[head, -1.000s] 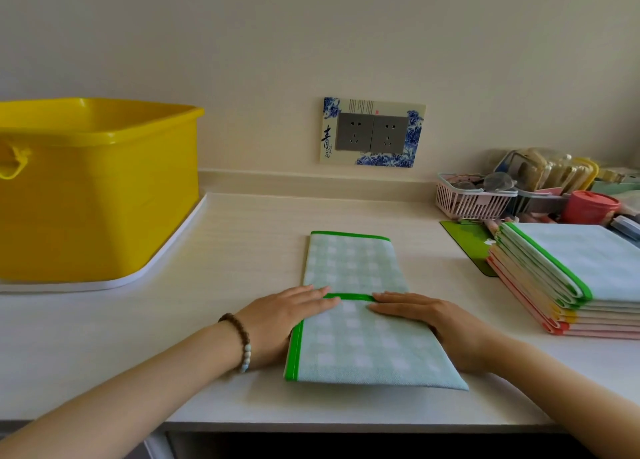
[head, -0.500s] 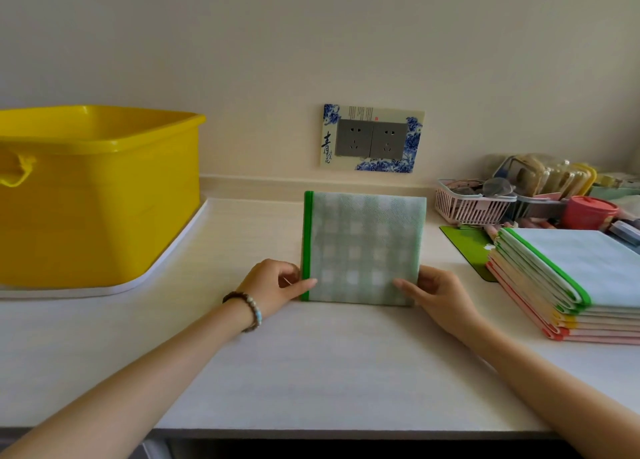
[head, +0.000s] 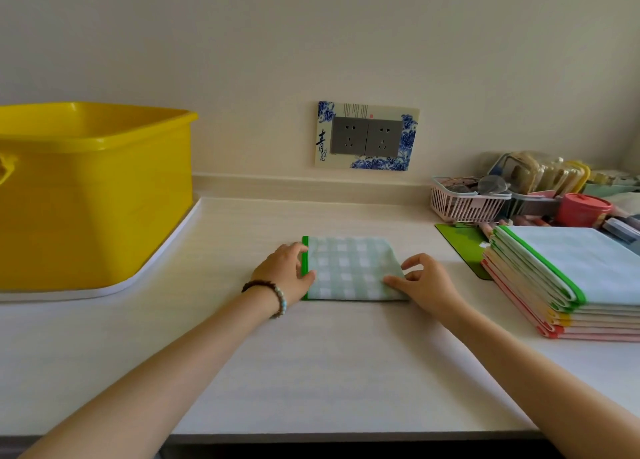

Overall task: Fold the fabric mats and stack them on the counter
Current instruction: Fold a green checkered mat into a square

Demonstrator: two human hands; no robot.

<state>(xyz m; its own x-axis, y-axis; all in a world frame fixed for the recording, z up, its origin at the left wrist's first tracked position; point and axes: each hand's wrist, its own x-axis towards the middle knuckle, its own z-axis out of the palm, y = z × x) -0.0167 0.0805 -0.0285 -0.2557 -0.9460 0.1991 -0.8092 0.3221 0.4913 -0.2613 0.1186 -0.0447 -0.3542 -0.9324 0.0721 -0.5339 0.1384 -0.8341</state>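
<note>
The folded checked mat lies flat on the counter in the middle of the frame, a hand at each side, likely to square its layers. The right hand pinches the right edge between thumb and curled fingers. The left hand sits against the green trim, thumb on top, though whether it grips I cannot tell; the stack of folded mats lies handily at the frame's right.

Centre: folded mat flat on the desk, left hand at its left edge, right hand at its right edge.
Left: tub on the desk.
Right: stack of mats, basket behind it.
Wall behind: socket plate.
</note>
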